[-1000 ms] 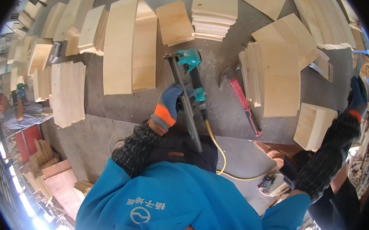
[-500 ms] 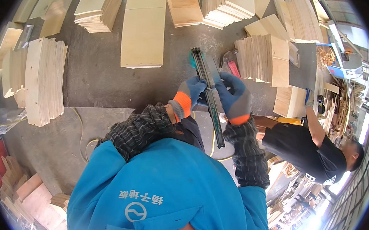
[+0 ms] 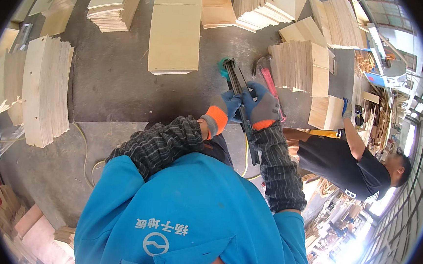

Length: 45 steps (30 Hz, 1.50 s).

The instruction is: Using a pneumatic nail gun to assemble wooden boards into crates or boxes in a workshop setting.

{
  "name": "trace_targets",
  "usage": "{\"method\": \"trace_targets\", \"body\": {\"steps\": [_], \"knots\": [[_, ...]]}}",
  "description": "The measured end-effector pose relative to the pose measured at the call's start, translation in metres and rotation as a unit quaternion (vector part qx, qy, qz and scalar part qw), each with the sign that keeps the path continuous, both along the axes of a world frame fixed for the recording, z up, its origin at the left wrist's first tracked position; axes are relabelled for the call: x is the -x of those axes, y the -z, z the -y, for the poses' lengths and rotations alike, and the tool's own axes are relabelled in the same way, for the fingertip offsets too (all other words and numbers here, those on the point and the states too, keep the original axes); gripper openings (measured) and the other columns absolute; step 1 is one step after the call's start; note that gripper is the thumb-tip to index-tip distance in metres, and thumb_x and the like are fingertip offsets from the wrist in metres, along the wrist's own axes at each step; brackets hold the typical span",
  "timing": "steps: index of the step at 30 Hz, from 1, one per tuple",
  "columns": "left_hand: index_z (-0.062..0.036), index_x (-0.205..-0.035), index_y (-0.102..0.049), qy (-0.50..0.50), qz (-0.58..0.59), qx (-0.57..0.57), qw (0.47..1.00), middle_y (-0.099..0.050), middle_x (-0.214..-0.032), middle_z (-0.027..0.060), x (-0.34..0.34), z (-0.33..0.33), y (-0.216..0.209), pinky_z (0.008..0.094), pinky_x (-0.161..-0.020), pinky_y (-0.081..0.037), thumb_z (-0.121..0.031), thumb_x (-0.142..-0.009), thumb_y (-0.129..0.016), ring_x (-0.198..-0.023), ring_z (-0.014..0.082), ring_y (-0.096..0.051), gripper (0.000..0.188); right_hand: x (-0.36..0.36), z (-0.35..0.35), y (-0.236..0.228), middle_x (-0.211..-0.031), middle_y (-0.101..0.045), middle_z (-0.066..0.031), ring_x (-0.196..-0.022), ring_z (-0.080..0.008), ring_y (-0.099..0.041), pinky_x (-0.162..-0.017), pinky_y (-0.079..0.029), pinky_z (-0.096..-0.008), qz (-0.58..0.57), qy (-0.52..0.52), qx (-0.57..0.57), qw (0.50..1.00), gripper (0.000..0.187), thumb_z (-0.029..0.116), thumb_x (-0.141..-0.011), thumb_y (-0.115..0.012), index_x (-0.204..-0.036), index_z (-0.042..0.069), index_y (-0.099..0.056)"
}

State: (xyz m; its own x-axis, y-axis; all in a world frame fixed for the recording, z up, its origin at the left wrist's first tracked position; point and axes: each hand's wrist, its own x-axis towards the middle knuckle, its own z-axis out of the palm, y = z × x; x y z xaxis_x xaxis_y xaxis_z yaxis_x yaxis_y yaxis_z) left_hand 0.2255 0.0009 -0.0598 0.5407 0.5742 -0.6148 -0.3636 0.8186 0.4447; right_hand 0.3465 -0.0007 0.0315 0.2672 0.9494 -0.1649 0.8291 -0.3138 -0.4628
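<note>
A long, narrow dark tool [image 3: 234, 74], with a teal part at its far end, looks like a nail gun with its magazine turned up. It lies slanted between my gloved hands, its near end over the table's front edge. My left hand [image 3: 227, 106] is closed around its middle from the left. On the right, my right hand [image 3: 261, 106] has its fingers bent and pressed against the magazine, around a thin grey strip that looks like nails or staples; the fingertips partly hide it. A hammer [image 3: 268, 79] with a red handle lies just right of my right hand.
Stacks of thin wooden boards stand on the dark table [image 3: 112, 81], such as the left stack [image 3: 45, 91] and the right stack [image 3: 294, 66]. A long pale board [image 3: 174, 41] lies ahead. At right, a co-worker [image 3: 337, 155] in black touches a board stack. A yellow hose [image 3: 86, 157] runs along the floor.
My right hand has moved in against the magazine, and the grey strip that stood apart beside it is now close along it. The hammer shows more fully. The view has shifted slightly.
</note>
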Motion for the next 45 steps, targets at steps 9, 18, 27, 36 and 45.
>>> {"method": "trace_targets", "body": {"steps": [9,18,27,36,45], "knots": [[-0.0013,-0.130,-0.066,0.011,-0.004,-0.025,1.000,-0.077,-0.110,0.0175,-0.011,0.006,0.018,0.0514,-0.088,-0.069,-0.023,-0.111,-0.059,-0.094,0.0326,-0.080,0.029,0.001,-0.002,-0.008,-0.117,-0.076,-0.0260,-0.102,-0.0429,-0.076,-0.088,-0.060,-0.0497,0.003,-0.008,0.004,1.000,0.036,0.025,-0.098,-0.073,-0.127,0.004,-0.075],[-0.0052,-0.142,-0.064,0.009,0.015,-0.005,1.000,-0.076,-0.117,0.0171,-0.012,0.004,0.008,0.0508,-0.090,-0.068,-0.038,-0.114,-0.060,-0.099,0.0315,-0.080,0.043,-0.004,0.001,0.006,-0.116,-0.076,-0.0259,-0.099,-0.0427,-0.076,-0.085,-0.060,-0.0504,0.059,-0.043,-0.008,0.997,0.038,0.027,-0.100,-0.072,-0.132,0.007,-0.074],[-0.0067,-0.148,-0.060,0.003,0.046,0.035,0.998,-0.074,-0.125,0.0151,-0.006,0.000,-0.011,0.0501,-0.094,-0.067,-0.025,-0.115,-0.054,-0.108,0.0301,-0.078,0.038,0.002,-0.013,-0.002,-0.111,-0.076,-0.0242,-0.094,-0.0415,-0.076,-0.081,-0.060,-0.0494,0.117,-0.088,0.058,0.987,0.046,0.039,-0.101,-0.072,-0.135,0.008,-0.070],[0.0014,-0.147,-0.059,0.076,0.040,-0.067,0.994,-0.072,-0.129,0.0179,0.002,-0.016,-0.022,0.0497,-0.102,-0.066,-0.008,-0.110,-0.060,-0.114,0.0316,-0.076,0.038,-0.050,0.078,-0.059,-0.142,-0.067,-0.0241,-0.119,-0.0306,-0.070,-0.096,-0.059,-0.0422,-0.038,-0.108,0.026,0.993,0.085,0.027,-0.091,-0.088,-0.161,-0.001,-0.049],[0.0007,-0.139,-0.064,0.140,0.047,-0.079,0.986,-0.074,-0.122,0.0160,0.016,-0.041,-0.027,0.0437,-0.088,-0.069,-0.010,-0.107,-0.065,-0.101,0.0278,-0.078,0.034,-0.027,0.157,-0.063,-0.128,-0.073,-0.0304,-0.109,-0.0418,-0.075,-0.092,-0.059,-0.0462,-0.026,-0.012,0.022,0.999,0.060,0.017,-0.104,-0.068,-0.157,-0.005,-0.051]]}}
